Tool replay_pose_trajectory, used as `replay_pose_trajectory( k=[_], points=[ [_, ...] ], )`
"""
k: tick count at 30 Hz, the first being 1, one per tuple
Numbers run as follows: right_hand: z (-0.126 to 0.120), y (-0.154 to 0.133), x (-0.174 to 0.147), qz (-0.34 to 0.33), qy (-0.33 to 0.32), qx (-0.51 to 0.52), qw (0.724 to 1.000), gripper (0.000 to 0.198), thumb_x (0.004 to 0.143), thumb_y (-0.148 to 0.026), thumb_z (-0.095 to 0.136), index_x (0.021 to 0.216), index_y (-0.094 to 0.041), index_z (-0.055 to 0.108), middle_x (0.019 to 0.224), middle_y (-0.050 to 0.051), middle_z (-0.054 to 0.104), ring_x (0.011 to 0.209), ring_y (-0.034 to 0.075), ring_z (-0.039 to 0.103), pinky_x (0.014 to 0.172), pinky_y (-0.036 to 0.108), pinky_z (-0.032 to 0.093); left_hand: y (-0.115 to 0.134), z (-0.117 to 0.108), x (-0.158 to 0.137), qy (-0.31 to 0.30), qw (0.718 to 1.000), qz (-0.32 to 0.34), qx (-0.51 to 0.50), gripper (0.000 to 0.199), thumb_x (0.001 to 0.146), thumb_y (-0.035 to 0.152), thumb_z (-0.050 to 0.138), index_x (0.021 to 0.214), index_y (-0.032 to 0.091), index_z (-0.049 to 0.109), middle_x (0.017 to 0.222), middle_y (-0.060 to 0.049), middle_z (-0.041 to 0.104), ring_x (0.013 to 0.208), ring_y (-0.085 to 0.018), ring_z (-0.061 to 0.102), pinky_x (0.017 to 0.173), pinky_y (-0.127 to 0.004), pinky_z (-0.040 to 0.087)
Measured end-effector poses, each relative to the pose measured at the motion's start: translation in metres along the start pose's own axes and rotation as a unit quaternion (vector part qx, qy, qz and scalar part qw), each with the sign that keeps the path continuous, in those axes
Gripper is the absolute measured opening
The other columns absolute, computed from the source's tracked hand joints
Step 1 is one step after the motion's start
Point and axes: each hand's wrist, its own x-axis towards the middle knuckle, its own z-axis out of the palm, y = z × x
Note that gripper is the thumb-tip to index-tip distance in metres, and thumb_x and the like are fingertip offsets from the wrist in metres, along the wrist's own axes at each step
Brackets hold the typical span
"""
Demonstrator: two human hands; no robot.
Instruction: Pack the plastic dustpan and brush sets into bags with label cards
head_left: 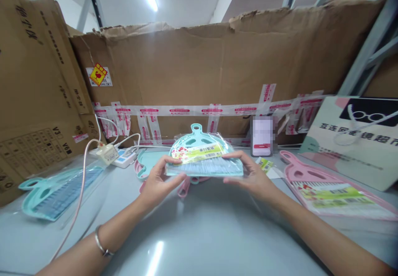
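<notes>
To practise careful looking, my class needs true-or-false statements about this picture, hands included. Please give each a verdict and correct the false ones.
1. The left hand and right hand hold a turquoise plastic dustpan-and-brush set. True.
2. The silver metal bangle is on the right wrist. False: the silver metal bangle is on the left wrist.
3. A rectangular smartphone stands in front of brown cardboard. True.
4. The labelled pink plastic dustpan-and-brush set lies left of both hands. False: the labelled pink plastic dustpan-and-brush set lies to their right.

head-worn view | looks forward and down, cardboard (186, 68) ahead | tabletop (199, 234) close below
</notes>
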Motion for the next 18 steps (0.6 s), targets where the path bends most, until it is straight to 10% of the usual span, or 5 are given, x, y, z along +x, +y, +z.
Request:
replay_pose_trajectory(
  k=[7,18],
  points=[
    [0.016,0.007,-0.004,0.007,0.11,-0.03,0.993,0.018,0.071,-0.037,0.062,0.065,-0.021,0.059,0.064,-0.001,0.056,0.064,0.014,0.05,0.062,0.026,0.041,-0.005,0.007,0.001,0.053,0.998,-0.017,0.029,0.023,0.075,0.035,0.06,0.065,0.019,0.047,0.066,0.002,0.055,0.066,-0.013,0.05,0.062,-0.023,0.039],
    [0.019,0.006,-0.002,-0.002,0.056,0.075,0.996,0.055,0.063,-0.026,0.071,0.114,-0.026,0.052,0.123,0.003,0.052,0.108,0.02,0.05,0.083,0.03,0.046,0.002,0.011,-0.004,0.045,0.995,-0.042,-0.079,0.019,0.077,0.037,0.055,0.08,0.019,0.047,0.087,-0.001,0.048,0.084,-0.016,0.05,0.059,-0.026,0.054]
  ],
)
